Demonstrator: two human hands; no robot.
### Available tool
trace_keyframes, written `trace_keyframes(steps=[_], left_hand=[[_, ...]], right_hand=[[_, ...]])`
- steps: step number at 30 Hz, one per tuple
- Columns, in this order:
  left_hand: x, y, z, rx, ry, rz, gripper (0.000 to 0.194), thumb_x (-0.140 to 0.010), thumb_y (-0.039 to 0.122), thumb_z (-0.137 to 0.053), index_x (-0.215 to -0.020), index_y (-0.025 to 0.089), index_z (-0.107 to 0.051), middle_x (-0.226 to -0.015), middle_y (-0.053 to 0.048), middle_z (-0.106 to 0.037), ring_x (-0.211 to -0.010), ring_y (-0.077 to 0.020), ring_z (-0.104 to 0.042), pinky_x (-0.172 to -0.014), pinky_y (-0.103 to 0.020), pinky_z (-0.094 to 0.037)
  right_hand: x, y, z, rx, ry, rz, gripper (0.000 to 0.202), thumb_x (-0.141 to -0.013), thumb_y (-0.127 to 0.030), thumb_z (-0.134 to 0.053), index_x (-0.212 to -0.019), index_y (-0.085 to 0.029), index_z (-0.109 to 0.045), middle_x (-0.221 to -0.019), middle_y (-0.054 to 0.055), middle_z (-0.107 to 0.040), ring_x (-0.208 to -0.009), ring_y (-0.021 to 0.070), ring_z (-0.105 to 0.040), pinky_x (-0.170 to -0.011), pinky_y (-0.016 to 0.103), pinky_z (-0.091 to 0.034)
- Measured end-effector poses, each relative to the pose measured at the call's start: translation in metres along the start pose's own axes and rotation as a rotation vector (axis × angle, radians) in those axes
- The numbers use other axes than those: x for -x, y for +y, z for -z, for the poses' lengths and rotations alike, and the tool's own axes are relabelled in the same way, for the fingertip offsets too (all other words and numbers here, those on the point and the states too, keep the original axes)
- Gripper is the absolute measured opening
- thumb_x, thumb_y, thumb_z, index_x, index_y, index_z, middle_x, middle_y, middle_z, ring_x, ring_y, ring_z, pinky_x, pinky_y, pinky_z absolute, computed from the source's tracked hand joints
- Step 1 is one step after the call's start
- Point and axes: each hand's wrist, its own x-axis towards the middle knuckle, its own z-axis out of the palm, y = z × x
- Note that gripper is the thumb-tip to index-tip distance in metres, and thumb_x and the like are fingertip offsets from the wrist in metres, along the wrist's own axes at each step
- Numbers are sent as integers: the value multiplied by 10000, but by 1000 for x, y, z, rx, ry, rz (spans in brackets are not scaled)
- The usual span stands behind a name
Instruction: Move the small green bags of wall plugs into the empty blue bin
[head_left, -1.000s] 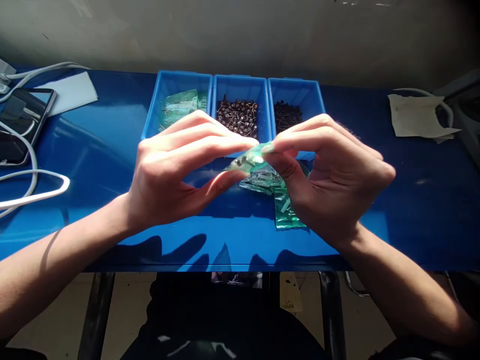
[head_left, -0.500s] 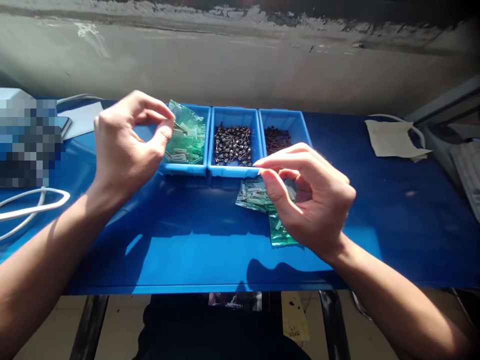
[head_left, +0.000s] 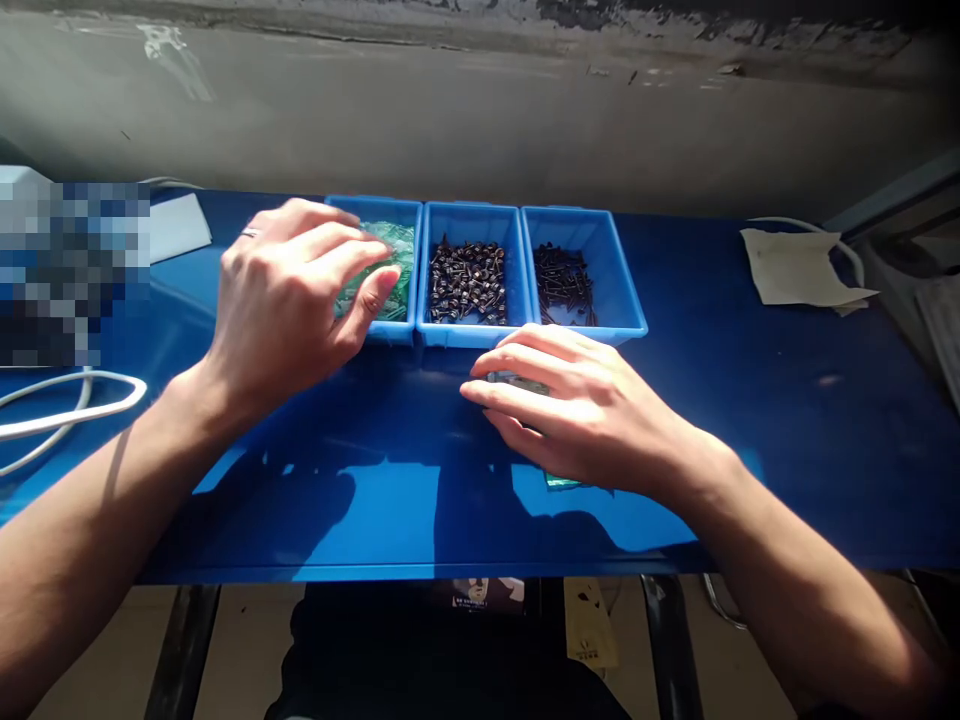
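Three blue bins stand side by side. The left bin [head_left: 380, 328] has green plastic packets [head_left: 391, 240] in it, and my left hand [head_left: 296, 290] is over its left part, fingers spread and nothing seen in them. Small metal parts with round heads [head_left: 469, 285] lie in the middle bin [head_left: 469, 335]. Dark screws [head_left: 562, 282] are in the right bin [head_left: 626, 320]. My right hand [head_left: 592, 405] is palm down in front of the bins with fingers apart, covering most of the green packets [head_left: 562, 482] on the table.
The blue table [head_left: 382, 520] has a white cable [head_left: 112, 388] and a white sheet [head_left: 180, 228] at left, beside a blurred-out object. A beige paper [head_left: 795, 268] lies at right. A grey wall stands behind.
Both hands have opened from pinches. My left hand has moved slightly right over the left bin; my right hand has turned palm down and come over the packets on the table.
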Motion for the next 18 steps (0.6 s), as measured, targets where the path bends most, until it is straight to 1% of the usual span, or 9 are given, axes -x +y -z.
trace_keyframes(steps=[1, 2, 5, 7, 9, 12, 15, 16, 18], left_hand=[[0, 1, 0, -9, -26, -4, 465, -1196, 514, -480, -1358, 219, -801, -1355, -98, -824, -1308, -363, -766, -1161, -603, -629], [1, 1, -1, -18, -54, -2, 519, -1205, 542, -435, -1386, 207, -788, -1384, -100, -817, -1342, -378, -752, -1174, -619, -619], [1, -3, -3, 14, -149, -8, 680, -1213, 629, -327, -1556, 162, -683, -1569, -137, -716, -1513, -408, -652, -1270, -640, -553], [1, -6, -4, 67, -194, -31, 760, -1213, 671, -276, -1661, 136, -576, -1638, -170, -655, -1532, -390, -650, -1325, -611, -515], [-1, -9, -4, 112, -226, -45, 810, -1209, 705, -246, -1730, 132, -484, -1690, -189, -602, -1529, -365, -659, -1351, -560, -500], [-2, -11, -4, 91, -223, -62, 897, -1187, 763, -193, -1711, 114, -521, -1704, -205, -577, -1576, -408, -587, -1361, -586, -469], [-2, -11, -5, 61, -217, -78, 945, -1181, 777, -151, -1679, 84, -557, -1701, -217, -577, -1563, -453, -578, -1335, -649, -472], [-2, -11, -4, 63, -222, -76, 928, -1186, 773, -157, -1696, 96, -535, -1715, -208, -566, -1561, -447, -590, -1329, -649, -482], [-1, -11, -3, 73, -250, -65, 881, -1196, 767, -175, -1744, 141, -467, -1750, -182, -533, -1574, -419, -603, -1333, -635, -491]], right_hand=[[1, 1, 2, 30, -33, 6, 228, -1058, -116, -684, -1254, -158, -793, -1207, 141, -847, -1026, 277, -784, -824, 451, -703], [2, 1, 3, 58, -63, 8, 258, -1062, -118, -684, -1298, -147, -785, -1222, 144, -851, -1041, 289, -797, -835, 465, -708], [4, 0, 4, 107, -101, 21, 307, -1068, -93, -686, -1366, -98, -756, -1181, 145, -869, -1012, 295, -824, -798, 454, -713], [5, -1, 2, 126, -71, 30, 303, -1076, -77, -683, -1372, -84, -746, -1154, 143, -879, -964, 276, -831, -741, 422, -705], [5, -3, 0, 129, -22, 34, 272, -1089, -73, -674, -1347, -108, -753, -1138, 123, -888, -920, 253, -832, -702, 402, -694], [2, -4, -4, 92, 71, 51, 189, -1089, -80, -688, -1216, -168, -798, -1064, 74, -892, -905, 249, -834, -697, 410, -685], [-1, -7, -5, 70, 135, 40, 150, -1078, -105, -725, -1107, -212, -826, -1019, 51, -884, -940, 249, -830, -752, 419, -679], [-1, -8, -4, 71, 142, 32, 139, -1075, -118, -736, -1109, -212, -831, -1024, 54, -883, -952, 251, -828, -768, 421, -675], [0, -9, -4, 98, 100, 13, 143, -1080, -152, -743, -1188, -181, -832, -1078, 83, -884, -989, 264, -825, -793, 428, -670]])
